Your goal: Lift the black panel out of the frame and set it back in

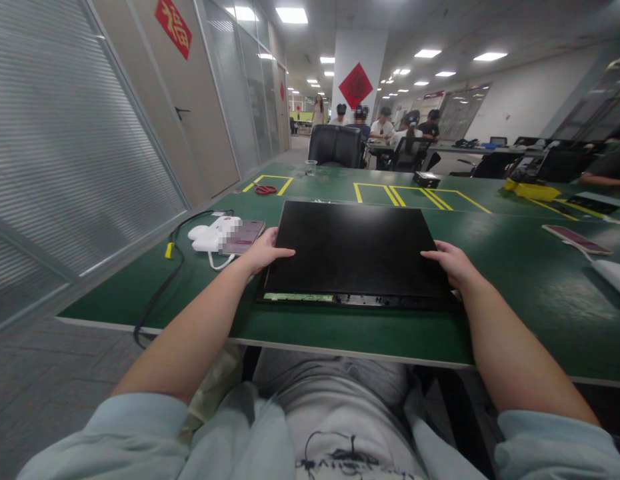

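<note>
Screen (355, 248), black, flat and faintly glossy, at the front of the counter (360, 333); a green strip (299, 297) runs along part of its near border. Fingers of left hand (264, 252) and right hand (454, 264) clamp its sides (thumbs uppermost). Phone (249, 236) just beside the left hand; scissors (265, 191) and cup (311, 168) beyond.

black panel (357, 248): held by left hand (264, 253) and right hand (454, 264)
red scissors (265, 190): seen on green table (525, 293)
</note>
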A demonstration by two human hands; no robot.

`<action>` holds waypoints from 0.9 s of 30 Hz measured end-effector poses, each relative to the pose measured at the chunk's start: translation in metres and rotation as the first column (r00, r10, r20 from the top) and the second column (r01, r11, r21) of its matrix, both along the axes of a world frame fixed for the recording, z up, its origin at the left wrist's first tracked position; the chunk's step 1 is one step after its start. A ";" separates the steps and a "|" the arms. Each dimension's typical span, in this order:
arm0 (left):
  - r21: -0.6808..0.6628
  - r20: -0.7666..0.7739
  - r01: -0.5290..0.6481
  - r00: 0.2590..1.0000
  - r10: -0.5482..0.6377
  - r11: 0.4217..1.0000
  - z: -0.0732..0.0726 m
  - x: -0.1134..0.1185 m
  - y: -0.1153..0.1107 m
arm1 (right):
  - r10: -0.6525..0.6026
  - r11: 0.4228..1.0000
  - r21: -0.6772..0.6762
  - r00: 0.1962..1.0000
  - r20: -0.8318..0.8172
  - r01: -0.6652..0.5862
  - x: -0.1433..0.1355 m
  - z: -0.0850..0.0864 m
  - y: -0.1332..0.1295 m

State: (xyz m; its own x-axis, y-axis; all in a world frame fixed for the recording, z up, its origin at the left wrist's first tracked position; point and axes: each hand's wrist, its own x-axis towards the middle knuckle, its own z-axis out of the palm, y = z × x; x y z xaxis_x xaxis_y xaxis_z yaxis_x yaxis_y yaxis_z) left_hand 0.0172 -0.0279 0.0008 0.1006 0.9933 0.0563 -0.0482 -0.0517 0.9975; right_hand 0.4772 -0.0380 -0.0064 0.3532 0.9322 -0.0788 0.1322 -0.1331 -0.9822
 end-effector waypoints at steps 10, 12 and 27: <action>0.019 0.012 0.004 1.000 -0.004 1.000 -0.003 -0.001 0.003 | -0.039 0.999 -0.011 0.998 -0.045 0.039 -0.008 0.005 -0.005; 0.017 0.014 0.009 1.000 -0.009 1.000 -0.004 -0.001 0.003 | -0.041 0.999 -0.007 0.998 -0.043 0.041 -0.007 0.004 -0.005; -0.016 -0.022 0.003 1.000 -0.003 1.000 -0.005 -0.004 0.005 | -0.027 1.000 -0.001 0.998 -0.050 0.027 -0.004 0.002 -0.003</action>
State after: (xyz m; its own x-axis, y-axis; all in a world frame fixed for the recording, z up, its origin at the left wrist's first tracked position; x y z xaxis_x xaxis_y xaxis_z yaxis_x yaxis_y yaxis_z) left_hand 0.0136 -0.0224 -0.0042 0.1043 0.9938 0.0383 -0.0264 -0.0357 0.9990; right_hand 0.4729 -0.0406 -0.0043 0.3743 0.9222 -0.0974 0.0791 -0.1364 -0.9875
